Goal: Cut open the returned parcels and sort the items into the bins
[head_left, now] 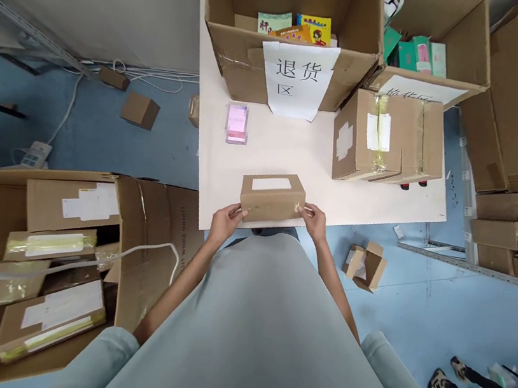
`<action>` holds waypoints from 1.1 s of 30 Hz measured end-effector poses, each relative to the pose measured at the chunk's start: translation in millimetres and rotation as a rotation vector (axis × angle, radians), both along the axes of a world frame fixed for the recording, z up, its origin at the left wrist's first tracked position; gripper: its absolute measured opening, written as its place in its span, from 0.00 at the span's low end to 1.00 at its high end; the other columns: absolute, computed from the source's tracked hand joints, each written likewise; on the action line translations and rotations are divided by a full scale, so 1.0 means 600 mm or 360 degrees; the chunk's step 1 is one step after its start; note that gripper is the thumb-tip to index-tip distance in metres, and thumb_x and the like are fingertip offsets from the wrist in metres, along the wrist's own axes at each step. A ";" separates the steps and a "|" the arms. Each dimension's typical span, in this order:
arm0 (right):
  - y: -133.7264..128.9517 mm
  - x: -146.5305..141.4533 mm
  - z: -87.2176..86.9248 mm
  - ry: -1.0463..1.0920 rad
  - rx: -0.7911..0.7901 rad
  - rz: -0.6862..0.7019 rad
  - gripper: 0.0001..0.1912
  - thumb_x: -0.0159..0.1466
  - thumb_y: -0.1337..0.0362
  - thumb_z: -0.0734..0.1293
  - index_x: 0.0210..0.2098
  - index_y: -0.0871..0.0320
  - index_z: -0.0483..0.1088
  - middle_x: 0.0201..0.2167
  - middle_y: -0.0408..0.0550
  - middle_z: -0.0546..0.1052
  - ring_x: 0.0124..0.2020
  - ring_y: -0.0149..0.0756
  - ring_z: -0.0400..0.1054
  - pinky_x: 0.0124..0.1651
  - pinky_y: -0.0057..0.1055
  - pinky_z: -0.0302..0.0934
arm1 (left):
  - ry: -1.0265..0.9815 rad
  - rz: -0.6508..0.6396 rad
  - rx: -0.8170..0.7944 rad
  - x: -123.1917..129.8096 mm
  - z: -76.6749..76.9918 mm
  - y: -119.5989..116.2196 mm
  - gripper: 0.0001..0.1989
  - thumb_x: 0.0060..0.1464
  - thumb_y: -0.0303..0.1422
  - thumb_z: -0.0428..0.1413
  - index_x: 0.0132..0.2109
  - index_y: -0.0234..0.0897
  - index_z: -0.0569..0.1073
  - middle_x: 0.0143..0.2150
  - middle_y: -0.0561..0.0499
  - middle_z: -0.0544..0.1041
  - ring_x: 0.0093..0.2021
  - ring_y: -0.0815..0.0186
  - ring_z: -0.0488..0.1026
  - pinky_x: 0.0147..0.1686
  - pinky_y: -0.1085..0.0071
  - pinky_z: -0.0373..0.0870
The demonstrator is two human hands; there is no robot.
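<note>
Labelled box [271,201] is gripped by both hands [225,222], while a large carton [239,63] holds booklets [315,30].

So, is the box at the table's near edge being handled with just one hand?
No, the left hand is on one end of the box and the right hand is on the other.

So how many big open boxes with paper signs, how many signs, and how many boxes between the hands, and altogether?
Big open boxes: 2
Paper signs: 2
Small box between left hand and right hand: 1
Total: 5
</note>
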State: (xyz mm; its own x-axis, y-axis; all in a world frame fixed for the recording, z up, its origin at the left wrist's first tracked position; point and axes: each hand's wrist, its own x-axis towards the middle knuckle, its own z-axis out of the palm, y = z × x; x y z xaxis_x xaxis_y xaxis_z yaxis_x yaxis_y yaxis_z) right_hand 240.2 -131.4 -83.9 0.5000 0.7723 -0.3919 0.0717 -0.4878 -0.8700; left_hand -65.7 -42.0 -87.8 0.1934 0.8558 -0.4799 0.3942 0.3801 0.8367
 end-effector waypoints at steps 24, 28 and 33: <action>0.011 0.057 0.032 -0.0415 -0.0048 -0.0007 0.26 0.72 0.39 0.73 0.47 0.54 0.89 0.51 0.57 0.90 0.54 0.53 0.85 0.63 0.47 0.76 | 0.0233 -0.0015 0.0122 0.076 0.031 0.014 0.20 0.64 0.48 0.65 0.50 0.37 0.88 0.55 0.40 0.90 0.62 0.40 0.85 0.68 0.49 0.78; 0.022 0.061 0.020 -0.0320 0.0019 0.0078 0.19 0.69 0.43 0.77 0.42 0.52 0.90 0.48 0.55 0.91 0.48 0.50 0.87 0.58 0.45 0.80 | 0.0357 0.0024 0.0066 0.082 0.025 0.021 0.29 0.64 0.43 0.63 0.66 0.30 0.80 0.67 0.29 0.83 0.67 0.41 0.82 0.71 0.47 0.76; 0.014 0.170 0.038 -0.0313 0.0165 0.0000 0.19 0.71 0.45 0.75 0.49 0.53 0.89 0.54 0.57 0.89 0.52 0.51 0.86 0.57 0.46 0.82 | 0.0541 0.0101 0.0661 0.178 0.058 0.045 0.39 0.62 0.37 0.62 0.77 0.28 0.69 0.80 0.27 0.67 0.84 0.42 0.62 0.84 0.47 0.58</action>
